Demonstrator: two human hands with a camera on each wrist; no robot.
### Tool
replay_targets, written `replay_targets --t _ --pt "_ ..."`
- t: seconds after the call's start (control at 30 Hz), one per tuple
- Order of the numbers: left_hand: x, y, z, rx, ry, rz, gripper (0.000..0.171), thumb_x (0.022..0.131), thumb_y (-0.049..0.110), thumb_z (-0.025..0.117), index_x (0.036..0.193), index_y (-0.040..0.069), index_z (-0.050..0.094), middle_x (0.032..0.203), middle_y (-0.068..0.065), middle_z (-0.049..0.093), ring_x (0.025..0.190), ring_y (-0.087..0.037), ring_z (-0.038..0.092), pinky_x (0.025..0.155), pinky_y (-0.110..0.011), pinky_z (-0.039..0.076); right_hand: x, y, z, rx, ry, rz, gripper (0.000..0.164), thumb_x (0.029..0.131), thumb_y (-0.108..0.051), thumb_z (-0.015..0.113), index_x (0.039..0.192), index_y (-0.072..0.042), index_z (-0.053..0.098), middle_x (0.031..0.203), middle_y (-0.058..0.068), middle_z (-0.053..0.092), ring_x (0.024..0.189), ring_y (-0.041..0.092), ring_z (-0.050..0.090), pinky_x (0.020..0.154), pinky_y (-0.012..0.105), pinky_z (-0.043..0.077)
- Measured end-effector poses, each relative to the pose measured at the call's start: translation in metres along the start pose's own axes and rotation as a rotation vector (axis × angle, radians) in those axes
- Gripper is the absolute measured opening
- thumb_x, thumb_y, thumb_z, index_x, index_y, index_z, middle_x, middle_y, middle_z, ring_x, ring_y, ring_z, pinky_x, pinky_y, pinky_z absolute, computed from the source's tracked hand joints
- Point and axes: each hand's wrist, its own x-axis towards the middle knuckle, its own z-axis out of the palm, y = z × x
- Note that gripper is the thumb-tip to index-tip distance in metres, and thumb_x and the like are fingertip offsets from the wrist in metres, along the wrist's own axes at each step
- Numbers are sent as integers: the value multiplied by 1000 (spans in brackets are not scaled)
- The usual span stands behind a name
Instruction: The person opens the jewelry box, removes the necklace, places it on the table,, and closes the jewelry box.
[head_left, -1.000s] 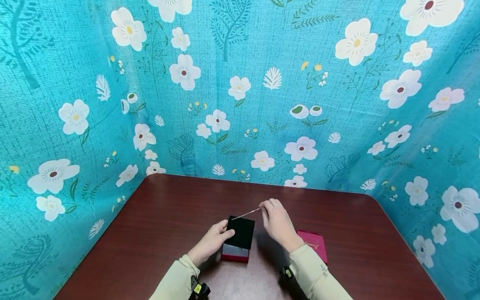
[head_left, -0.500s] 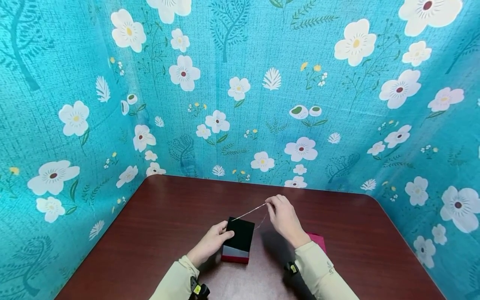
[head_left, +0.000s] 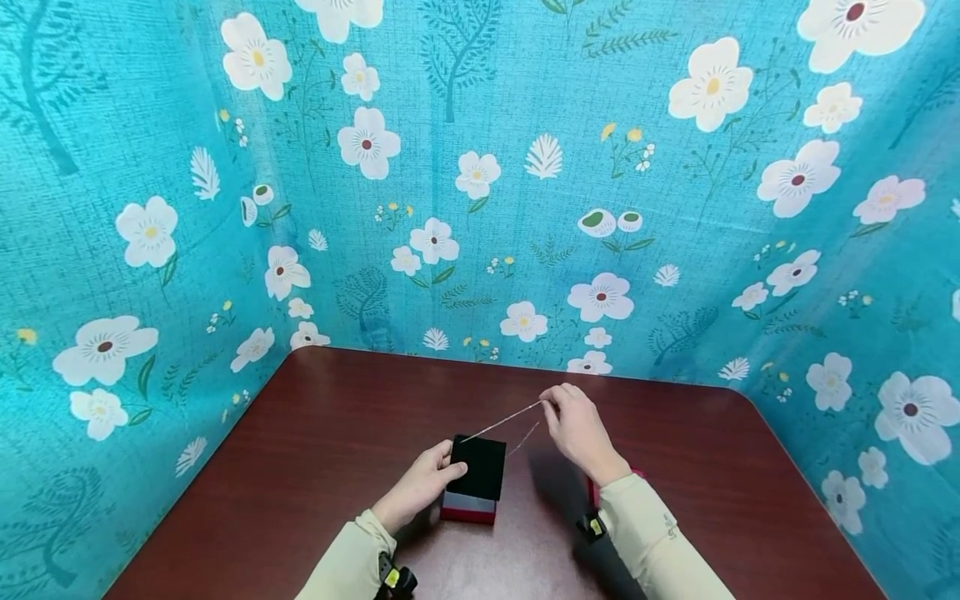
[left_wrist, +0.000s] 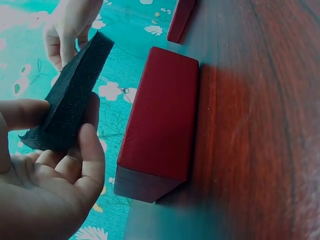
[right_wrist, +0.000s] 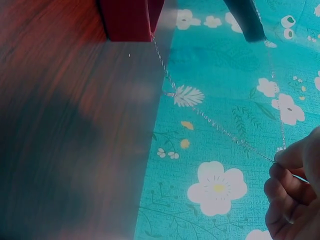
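My left hand (head_left: 420, 483) grips a black foam pad (head_left: 480, 468) with the thumb on top and fingers beneath. In the left wrist view the foam pad (left_wrist: 75, 95) is tilted, raised beside an open red box (left_wrist: 160, 115). My right hand (head_left: 581, 429) pinches a thin silvery chain necklace (head_left: 501, 422) up and to the right of the pad. In the right wrist view, one strand of the chain (right_wrist: 220, 129) slants up to the rim of the red box (right_wrist: 127, 20). Its other strand runs up to the foam (right_wrist: 245, 20).
A red lid (head_left: 594, 492) lies on the dark brown table (head_left: 360, 417), mostly hidden behind the right forearm. Blue flowered cloth (head_left: 480, 233) hangs around the back and sides of the table. Both wrists wear small black cameras.
My right hand has moved right and slightly away, drawing out more of the chain, whose second strand now shows. My left hand and the foam pad have hardly moved. The right forearm now covers more of the lid.
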Motion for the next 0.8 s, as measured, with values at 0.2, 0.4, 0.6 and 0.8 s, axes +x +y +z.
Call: replay_targets --t 0.2,0.4,0.6,0.8 --pt "1 -1 1 -1 -11 -12 22 93 10 55 82 7 36 65 4 38 57 -10 37 60 -25 33 4 6 -3 -16 10 -33 6 83 0 68 88 -4 66 82 5 60 76 20 55 70 36 49" --pt "0 1 3 20 -5 -26 26 93 6 53 80 9 31 61 5 28 50 -10 31 55 -23 31 5 12 -4 -28 -8 -59 7 82 0 69 86 -3 66 81 6 61 77 21 57 70 36 49" --pt "-9 21 4 13 -3 -30 26 93 4 52 79 7 30 59 4 27 48 -9 30 56 -22 31 7 19 -5 -33 -52 -40 6 83 -2 69 88 -4 66 84 6 62 80 22 58 73 38 50" --pt "-10 27 1 22 4 -19 24 92 4 53 79 5 34 57 4 30 48 -14 33 51 -21 29 11 25 -7 -33 -70 -12 5 84 -2 67 89 -3 66 85 7 63 80 23 58 73 39 49"
